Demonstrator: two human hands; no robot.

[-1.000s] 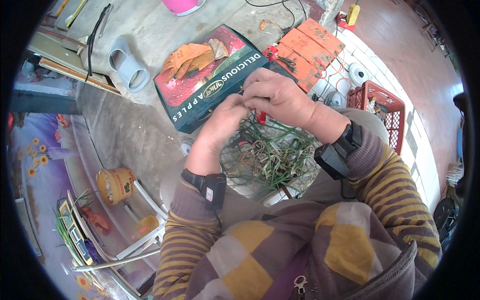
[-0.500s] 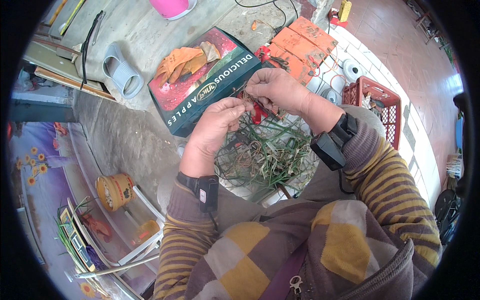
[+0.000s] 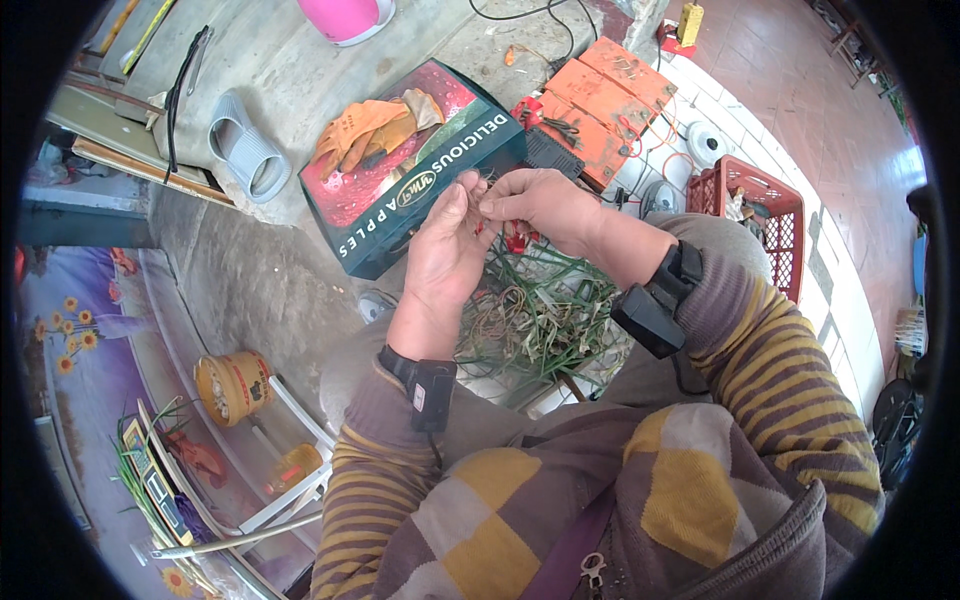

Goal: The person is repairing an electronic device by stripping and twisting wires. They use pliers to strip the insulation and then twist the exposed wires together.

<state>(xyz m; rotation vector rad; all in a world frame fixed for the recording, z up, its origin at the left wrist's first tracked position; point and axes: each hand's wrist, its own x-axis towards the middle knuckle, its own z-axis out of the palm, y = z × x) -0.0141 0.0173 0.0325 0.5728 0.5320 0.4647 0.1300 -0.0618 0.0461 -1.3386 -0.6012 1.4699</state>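
My left hand and my right hand meet in front of me beside the apple box. The right thumb and fingers are pinched together at the left fingertips. My left hand is cupped upward, its fingers bent around something small. What lies between the fingers is too small and too covered to name. Below my hands is a heap of green and withered stalks and leaves, with thin brown strands at its left. Something red shows just under my hands.
Orange gloves lie on the box. Orange block-shaped units with wires stand beyond. A red crate is at the right, a grey slipper at the left. A yellow-brown bucket stands lower left, a pink container at the top.
Both hands have come slightly lower and closer together. My left hand has turned so that more of its palm shows. The brown strands seen at my fingers before are now hard to see.
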